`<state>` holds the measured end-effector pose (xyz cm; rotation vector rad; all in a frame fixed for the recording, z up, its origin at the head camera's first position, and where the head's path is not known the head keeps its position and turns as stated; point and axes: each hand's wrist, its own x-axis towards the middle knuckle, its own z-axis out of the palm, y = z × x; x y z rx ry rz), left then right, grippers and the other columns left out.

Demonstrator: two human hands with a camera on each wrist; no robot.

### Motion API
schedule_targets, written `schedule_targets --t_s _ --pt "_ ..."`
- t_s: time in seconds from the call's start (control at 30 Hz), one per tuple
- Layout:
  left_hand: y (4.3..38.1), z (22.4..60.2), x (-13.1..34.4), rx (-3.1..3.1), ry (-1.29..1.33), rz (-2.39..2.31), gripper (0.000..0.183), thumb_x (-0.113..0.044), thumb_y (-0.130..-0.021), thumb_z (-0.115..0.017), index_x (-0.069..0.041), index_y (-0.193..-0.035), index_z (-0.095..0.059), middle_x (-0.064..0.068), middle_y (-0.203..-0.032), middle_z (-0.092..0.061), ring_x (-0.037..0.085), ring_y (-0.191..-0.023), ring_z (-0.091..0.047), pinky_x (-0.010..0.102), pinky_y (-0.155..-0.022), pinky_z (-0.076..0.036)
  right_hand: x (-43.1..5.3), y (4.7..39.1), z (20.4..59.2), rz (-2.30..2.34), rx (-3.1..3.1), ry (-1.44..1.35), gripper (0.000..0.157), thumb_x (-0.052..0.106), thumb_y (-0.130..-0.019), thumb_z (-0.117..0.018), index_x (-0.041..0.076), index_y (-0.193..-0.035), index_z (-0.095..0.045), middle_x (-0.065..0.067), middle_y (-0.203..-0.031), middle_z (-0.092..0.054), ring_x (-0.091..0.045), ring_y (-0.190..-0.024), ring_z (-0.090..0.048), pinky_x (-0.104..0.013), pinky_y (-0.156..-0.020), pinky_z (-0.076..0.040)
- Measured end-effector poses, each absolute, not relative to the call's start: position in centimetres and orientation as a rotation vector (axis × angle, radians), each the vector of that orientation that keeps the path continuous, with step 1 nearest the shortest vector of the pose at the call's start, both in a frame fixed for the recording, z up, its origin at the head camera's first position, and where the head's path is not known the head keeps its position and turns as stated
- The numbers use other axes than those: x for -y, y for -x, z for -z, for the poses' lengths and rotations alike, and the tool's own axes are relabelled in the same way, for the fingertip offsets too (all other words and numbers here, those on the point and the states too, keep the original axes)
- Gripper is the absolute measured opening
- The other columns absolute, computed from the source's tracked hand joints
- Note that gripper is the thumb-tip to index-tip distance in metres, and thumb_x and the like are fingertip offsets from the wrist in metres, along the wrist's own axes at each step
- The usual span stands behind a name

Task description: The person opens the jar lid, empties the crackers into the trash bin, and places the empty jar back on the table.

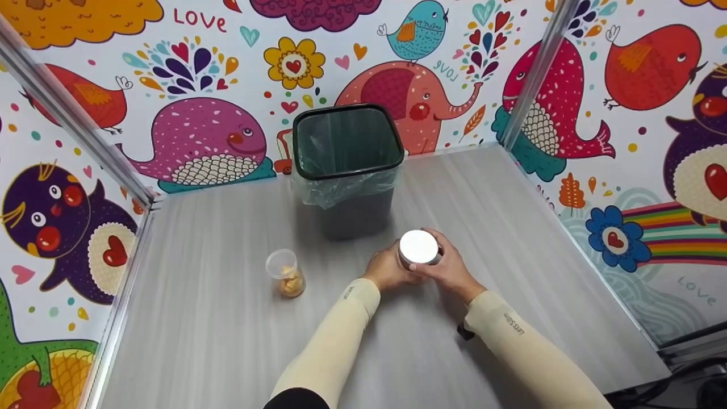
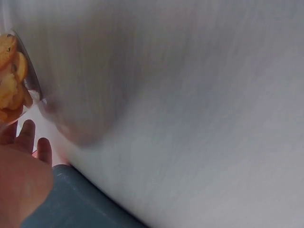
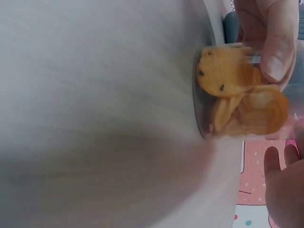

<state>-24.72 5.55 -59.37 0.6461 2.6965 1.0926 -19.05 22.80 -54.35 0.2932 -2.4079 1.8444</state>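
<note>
Both hands are on a clear jar of biscuits (image 3: 228,104), held upright near the table; its white lid (image 1: 419,246) faces up in the head view. My left hand (image 1: 392,271) grips the jar's side, its thumb (image 3: 276,64) lying across the clear wall in the right wrist view. My right hand (image 1: 451,268) holds the lid by its rim, thumb at the near side and fingers at the far side. The round biscuits, some with dark specks, lie at the jar's bottom. In the left wrist view the biscuits (image 2: 12,80) show at the edge.
A second clear jar (image 1: 291,284) with yellowish pieces and a translucent lid (image 1: 281,263) stands to the left on the grey table (image 1: 216,341). Beyond the hands stands a dark bin (image 1: 358,213) with a clear liner. Cartoon-printed walls enclose the table's back and sides.
</note>
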Motion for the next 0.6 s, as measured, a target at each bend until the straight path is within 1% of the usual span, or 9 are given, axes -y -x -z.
schedule_targets --t_s 0.3,0.47,0.6 --pt "24.7 59.3 -5.6 -2.679 -0.612 -1.128 0.096 -0.047 -0.063 -0.091 -0.015 -0.144 -0.05 0.004 -0.13 -0.064 0.018 -0.118 -0.06 0.034 -0.101 -0.045 -23.9 20.0 53.6 -1.886 2.487 -0.411 0.085 0.002 -0.073 -0.086 -0.006 -0.145 -0.042 -0.021 -0.142 -0.051 -0.034 -0.127 -0.047 -0.051 -0.106 -0.033" --pt "24.7 59.3 -5.7 -2.684 -0.615 -1.118 0.098 -0.048 -0.063 -0.091 -0.015 -0.145 -0.048 0.004 -0.131 -0.063 0.017 -0.118 -0.059 0.033 -0.1 -0.045 -24.1 20.1 53.3 -1.906 2.513 -0.417 0.085 0.002 -0.073 -0.084 -0.004 -0.146 -0.042 -0.021 -0.141 -0.051 -0.034 -0.127 -0.047 -0.051 -0.105 -0.034" --pt "24.7 59.4 -5.6 -2.691 -0.626 -1.133 0.097 -0.048 -0.063 -0.091 -0.014 -0.144 -0.049 0.005 -0.13 -0.064 0.017 -0.118 -0.06 0.034 -0.1 -0.045 -24.0 19.9 53.3 -1.894 2.505 -0.399 0.085 0.002 -0.073 -0.085 -0.005 -0.146 -0.042 -0.021 -0.14 -0.052 -0.034 -0.126 -0.048 -0.051 -0.104 -0.034"
